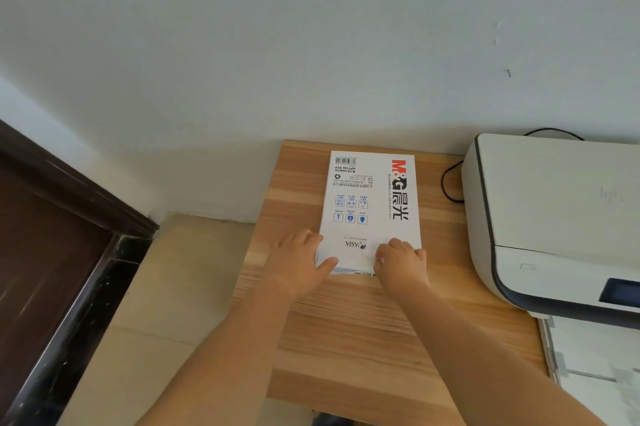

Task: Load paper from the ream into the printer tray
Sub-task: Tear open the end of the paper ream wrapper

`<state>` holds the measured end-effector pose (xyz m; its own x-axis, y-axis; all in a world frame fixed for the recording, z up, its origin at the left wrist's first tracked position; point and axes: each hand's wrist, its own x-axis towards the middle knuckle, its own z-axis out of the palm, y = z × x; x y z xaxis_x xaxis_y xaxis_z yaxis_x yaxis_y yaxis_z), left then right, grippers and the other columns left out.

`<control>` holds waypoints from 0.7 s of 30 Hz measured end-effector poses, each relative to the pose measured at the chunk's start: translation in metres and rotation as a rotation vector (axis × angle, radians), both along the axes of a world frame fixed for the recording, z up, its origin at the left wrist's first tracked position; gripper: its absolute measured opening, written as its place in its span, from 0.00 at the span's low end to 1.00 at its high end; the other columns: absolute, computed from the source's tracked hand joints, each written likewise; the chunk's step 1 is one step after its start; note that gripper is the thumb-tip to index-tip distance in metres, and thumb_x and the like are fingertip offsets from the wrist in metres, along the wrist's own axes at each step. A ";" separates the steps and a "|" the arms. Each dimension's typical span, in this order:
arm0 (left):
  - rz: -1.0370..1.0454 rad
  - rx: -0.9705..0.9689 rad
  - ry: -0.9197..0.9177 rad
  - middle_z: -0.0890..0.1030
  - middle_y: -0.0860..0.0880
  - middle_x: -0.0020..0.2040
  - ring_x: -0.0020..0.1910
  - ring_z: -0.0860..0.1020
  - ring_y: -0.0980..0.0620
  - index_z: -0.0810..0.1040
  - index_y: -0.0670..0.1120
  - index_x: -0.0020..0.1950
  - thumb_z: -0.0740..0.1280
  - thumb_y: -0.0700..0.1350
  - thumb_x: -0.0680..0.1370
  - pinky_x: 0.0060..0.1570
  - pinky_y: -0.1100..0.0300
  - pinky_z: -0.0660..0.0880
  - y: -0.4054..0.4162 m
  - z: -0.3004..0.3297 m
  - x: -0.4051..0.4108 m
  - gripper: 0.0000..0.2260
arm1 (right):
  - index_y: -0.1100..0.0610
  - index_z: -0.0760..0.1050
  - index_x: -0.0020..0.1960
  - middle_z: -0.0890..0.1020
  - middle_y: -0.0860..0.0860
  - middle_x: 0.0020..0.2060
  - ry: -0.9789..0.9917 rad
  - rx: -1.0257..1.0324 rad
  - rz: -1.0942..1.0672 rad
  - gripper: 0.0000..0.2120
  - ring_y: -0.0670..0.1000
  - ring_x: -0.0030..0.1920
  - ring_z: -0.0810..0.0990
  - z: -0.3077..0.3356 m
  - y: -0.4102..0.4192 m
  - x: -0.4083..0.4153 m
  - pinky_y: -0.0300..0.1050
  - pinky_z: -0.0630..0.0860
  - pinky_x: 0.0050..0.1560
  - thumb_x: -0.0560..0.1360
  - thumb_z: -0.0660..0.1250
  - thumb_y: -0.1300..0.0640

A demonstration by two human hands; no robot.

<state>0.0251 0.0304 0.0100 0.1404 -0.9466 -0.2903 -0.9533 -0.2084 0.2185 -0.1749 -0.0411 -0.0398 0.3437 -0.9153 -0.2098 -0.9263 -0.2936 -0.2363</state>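
Your left hand (300,261) grips the near left corner of the ream (370,211), thumb lying across the top of the wrapper and the other fingers curled round the left edge. Your right hand (401,261) is bunched on the near right part of the ream, fingers curled down onto the wrapper at its near edge; they seem to pinch the wrapper there, though the blur hides the fingertips. The ream lies flat on the table (363,328), its far end close to the wall (311,45), printed side up with the red and black logo along its right side and a barcode at the far left corner. Its near end looks crumpled or partly torn. To the right of the ream, well apart from it, stands the printer (554,218), with a dark panel on its front. A black cable (448,183) loops between ream and printer. Below the printer's front, the tray (595,356) juts out towards you at the right edge of the view.
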 end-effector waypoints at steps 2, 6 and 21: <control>0.007 -0.008 -0.002 0.70 0.54 0.66 0.65 0.68 0.51 0.67 0.52 0.69 0.55 0.64 0.76 0.65 0.49 0.63 0.003 0.001 0.003 0.26 | 0.53 0.78 0.47 0.76 0.48 0.45 -0.062 -0.045 0.022 0.07 0.52 0.49 0.74 -0.001 0.007 -0.005 0.47 0.61 0.51 0.76 0.61 0.57; 0.009 -0.003 -0.014 0.70 0.52 0.68 0.67 0.67 0.50 0.66 0.52 0.70 0.55 0.64 0.76 0.66 0.48 0.62 0.006 0.001 0.005 0.26 | 0.54 0.78 0.36 0.77 0.48 0.37 -0.148 -0.154 0.056 0.05 0.53 0.40 0.75 -0.008 0.024 -0.013 0.49 0.67 0.46 0.69 0.71 0.61; -0.053 0.011 0.008 0.68 0.54 0.69 0.69 0.65 0.50 0.64 0.52 0.72 0.54 0.65 0.77 0.68 0.48 0.61 0.007 -0.006 -0.005 0.28 | 0.53 0.78 0.32 0.79 0.49 0.40 0.010 -0.211 0.179 0.08 0.55 0.44 0.79 -0.042 0.083 -0.025 0.51 0.65 0.47 0.59 0.77 0.61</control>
